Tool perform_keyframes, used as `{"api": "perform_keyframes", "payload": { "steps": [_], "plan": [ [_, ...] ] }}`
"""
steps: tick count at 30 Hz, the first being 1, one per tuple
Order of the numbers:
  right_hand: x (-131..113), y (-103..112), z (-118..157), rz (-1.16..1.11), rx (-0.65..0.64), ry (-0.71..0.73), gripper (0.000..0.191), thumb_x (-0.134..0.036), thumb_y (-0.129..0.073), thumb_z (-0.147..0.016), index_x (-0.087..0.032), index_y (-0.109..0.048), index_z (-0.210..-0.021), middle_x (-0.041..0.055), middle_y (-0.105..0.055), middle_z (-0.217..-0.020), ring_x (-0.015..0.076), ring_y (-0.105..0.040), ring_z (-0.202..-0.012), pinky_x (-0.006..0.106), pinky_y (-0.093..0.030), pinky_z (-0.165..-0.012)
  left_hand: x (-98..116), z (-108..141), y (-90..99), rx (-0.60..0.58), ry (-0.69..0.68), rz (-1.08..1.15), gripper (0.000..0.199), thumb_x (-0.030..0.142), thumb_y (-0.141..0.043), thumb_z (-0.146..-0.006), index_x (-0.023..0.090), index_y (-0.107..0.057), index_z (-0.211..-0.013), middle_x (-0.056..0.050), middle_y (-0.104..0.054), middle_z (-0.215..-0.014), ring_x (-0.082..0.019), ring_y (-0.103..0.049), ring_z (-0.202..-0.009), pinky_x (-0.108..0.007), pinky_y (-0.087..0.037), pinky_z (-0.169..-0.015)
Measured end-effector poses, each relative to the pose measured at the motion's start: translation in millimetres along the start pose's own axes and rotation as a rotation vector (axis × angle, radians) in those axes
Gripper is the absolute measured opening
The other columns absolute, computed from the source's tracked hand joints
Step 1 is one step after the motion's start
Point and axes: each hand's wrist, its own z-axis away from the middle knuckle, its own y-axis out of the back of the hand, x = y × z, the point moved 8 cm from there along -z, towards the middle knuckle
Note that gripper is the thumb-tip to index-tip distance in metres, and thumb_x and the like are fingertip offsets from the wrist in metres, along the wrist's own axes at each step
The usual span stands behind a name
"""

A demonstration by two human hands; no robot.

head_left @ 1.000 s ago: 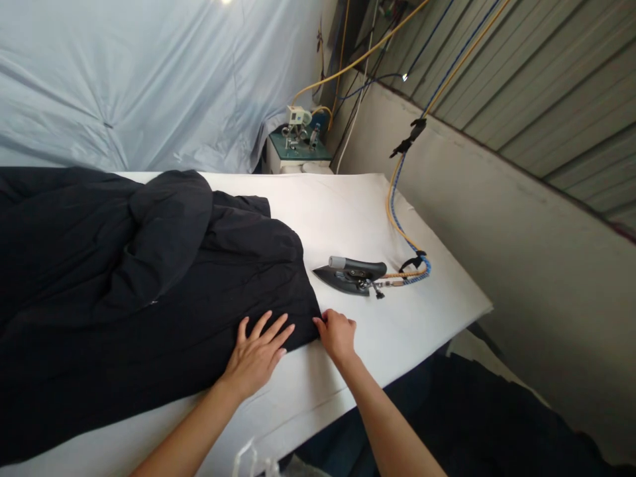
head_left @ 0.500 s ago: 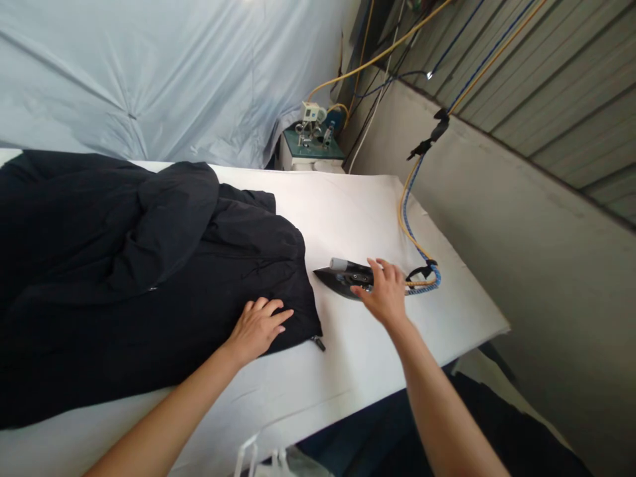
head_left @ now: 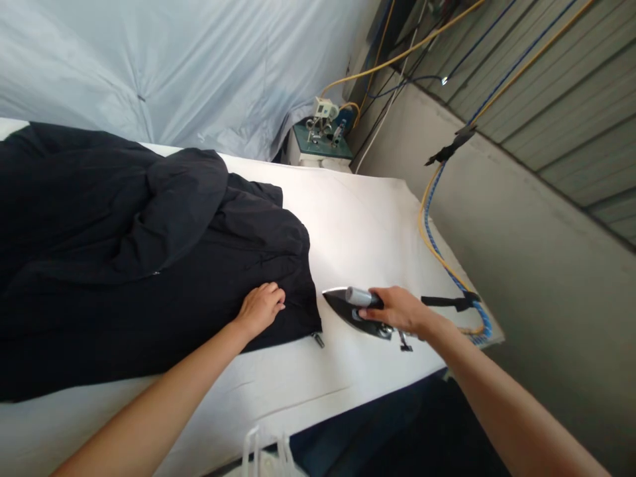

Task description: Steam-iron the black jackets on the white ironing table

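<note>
A black jacket (head_left: 189, 291) lies spread over the left and middle of the white ironing table (head_left: 358, 232), its sleeve folded on top and a small zipper pull at its near hem corner. My left hand (head_left: 263, 305) is closed, fingers curled into the cloth close to the hem; the fingertips are partly hidden. Just right of the hem stands a dark iron (head_left: 348, 311) with a grey-ended handle, its tip pointing at the jacket. My right hand (head_left: 397, 308) is wrapped round the iron's handle.
Blue and yellow hoses (head_left: 431, 199) hang from above and run to the iron's rear. Behind the table are a small green-topped machine (head_left: 322, 136) and a pale sheet (head_left: 199, 66). A wall (head_left: 536, 218) borders the right side. White hangers (head_left: 268, 450) show at the front edge.
My right hand has closed from an open reach onto the iron's handle, and the iron has turned and shifted slightly right. My left hand's spread fingers have curled in.
</note>
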Motion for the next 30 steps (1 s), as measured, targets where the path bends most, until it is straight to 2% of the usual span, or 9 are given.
{"api": "perform_keyframes", "payload": {
  "steps": [4,8,15,19,20,22,24,27,30],
  "plan": [
    [-37,-48,42,0.104,-0.103,0.011,0.048,-0.061,-0.051,-0.070,-0.020,-0.064,-0.092,0.0092,-0.067,-0.079,0.0252,-0.061,-0.075,0.028,-0.036,-0.059,-1,-3,2.1,0.009,0.010,0.049,0.008,0.018,-0.055,-0.078,0.021,-0.056,-0.070,0.001,-0.054,-0.077,-0.014,-0.050,-0.079,-0.026,-0.036,-0.066],
    [-66,-76,44,0.109,-0.105,0.005,0.050,-0.063,-0.048,-0.070,-0.022,-0.063,-0.095,0.0099,-0.068,-0.083,0.0282,-0.063,-0.079,0.031,-0.039,-0.062,0,-3,4.4,0.019,-0.006,0.085,0.009,0.017,-0.055,-0.077,0.021,-0.055,-0.069,0.002,-0.055,-0.077,-0.013,-0.050,-0.080,-0.024,-0.037,-0.067],
    [-92,-73,21,0.154,-0.064,0.026,0.055,-0.068,-0.046,-0.068,-0.024,-0.064,-0.095,0.0099,-0.069,-0.086,0.0295,-0.063,-0.081,0.035,-0.043,-0.066,0,-10,6.3,0.017,-0.020,0.111,0.010,0.018,-0.052,-0.079,0.020,-0.052,-0.070,0.001,-0.057,-0.076,-0.013,-0.050,-0.079,-0.024,-0.037,-0.070],
    [-90,-73,13,0.132,-0.057,-0.018,0.055,-0.068,-0.045,-0.068,-0.025,-0.063,-0.096,0.0087,-0.069,-0.086,0.0284,-0.063,-0.081,0.033,-0.044,-0.065,-7,-11,14.2,0.012,0.009,0.104,0.006,0.021,-0.047,-0.082,0.021,-0.052,-0.077,0.000,-0.057,-0.080,-0.013,-0.051,-0.077,-0.024,-0.037,-0.068],
    [-89,-74,13,0.120,-0.056,-0.030,0.054,-0.068,-0.045,-0.069,-0.025,-0.063,-0.097,0.0086,-0.069,-0.087,0.0279,-0.063,-0.081,0.033,-0.043,-0.065,-10,-8,18.2,0.015,0.015,0.092,0.004,0.023,-0.049,-0.081,0.021,-0.052,-0.080,0.000,-0.057,-0.083,-0.013,-0.051,-0.080,-0.025,-0.037,-0.069],
    [-89,-75,14,0.100,-0.054,-0.040,0.053,-0.066,-0.045,-0.070,-0.025,-0.062,-0.099,0.0085,-0.069,-0.087,0.0269,-0.063,-0.081,0.032,-0.043,-0.065,-19,1,27.3,0.026,0.037,0.051,0.012,0.029,-0.057,-0.076,0.021,-0.053,-0.084,-0.002,-0.056,-0.091,-0.017,-0.049,-0.087,-0.028,-0.036,-0.072],
    [-91,-77,15,0.095,-0.059,-0.036,0.052,-0.065,-0.046,-0.070,-0.024,-0.062,-0.098,0.0086,-0.068,-0.086,0.0267,-0.063,-0.081,0.031,-0.043,-0.064,-30,11,34.3,0.024,0.057,0.006,0.013,0.029,-0.062,-0.071,0.021,-0.055,-0.078,-0.003,-0.056,-0.090,-0.020,-0.046,-0.091,-0.032,-0.033,-0.074],
    [-100,-80,15,0.099,-0.077,-0.027,0.052,-0.065,-0.048,-0.069,-0.024,-0.063,-0.097,0.0088,-0.068,-0.085,0.0267,-0.063,-0.081,0.031,-0.042,-0.064,-39,19,37.7,0.001,0.046,-0.022,0.013,0.023,-0.058,-0.073,0.020,-0.054,-0.062,-0.001,-0.056,-0.077,-0.018,-0.047,-0.085,-0.033,-0.031,-0.074],
    [-104,-79,10,0.071,-0.058,-0.053,0.049,-0.063,-0.048,-0.071,-0.025,-0.061,-0.100,0.0083,-0.068,-0.088,0.0260,-0.063,-0.082,0.030,-0.041,-0.064,-39,19,41.1,0.030,0.019,-0.014,0.015,0.021,-0.053,-0.077,0.020,-0.053,-0.062,0.000,-0.057,-0.075,-0.017,-0.047,-0.081,-0.032,-0.030,-0.073]
  ]
}}
